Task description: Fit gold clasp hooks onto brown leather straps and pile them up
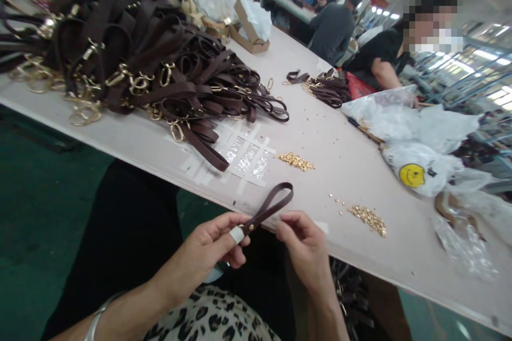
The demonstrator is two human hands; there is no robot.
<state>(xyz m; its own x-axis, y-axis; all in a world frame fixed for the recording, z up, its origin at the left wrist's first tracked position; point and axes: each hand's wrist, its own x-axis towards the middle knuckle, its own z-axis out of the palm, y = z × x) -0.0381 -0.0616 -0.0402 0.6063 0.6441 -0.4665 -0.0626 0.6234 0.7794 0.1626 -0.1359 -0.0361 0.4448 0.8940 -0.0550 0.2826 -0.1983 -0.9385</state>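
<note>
My left hand (212, 248) pinches the lower end of a short dark brown leather strap loop (270, 206), thumb and taped forefinger closed near a small gold stud. My right hand (306, 245) is beside it, fingers curled, its fingertips meeting by the strap's lower end; what they hold, if anything, is too small to see. The strap's loop rises up and right over the table's near edge. Two small heaps of gold studs (296, 161) (368, 218) lie on the table just beyond.
A big pile of brown straps with gold clasps (132, 48) fills the table's (340, 154) left. Clear tape strips (244, 157) are stuck near the edge. White plastic bags (416, 138) lie at right. A person in black (380, 56) sits across, with others behind.
</note>
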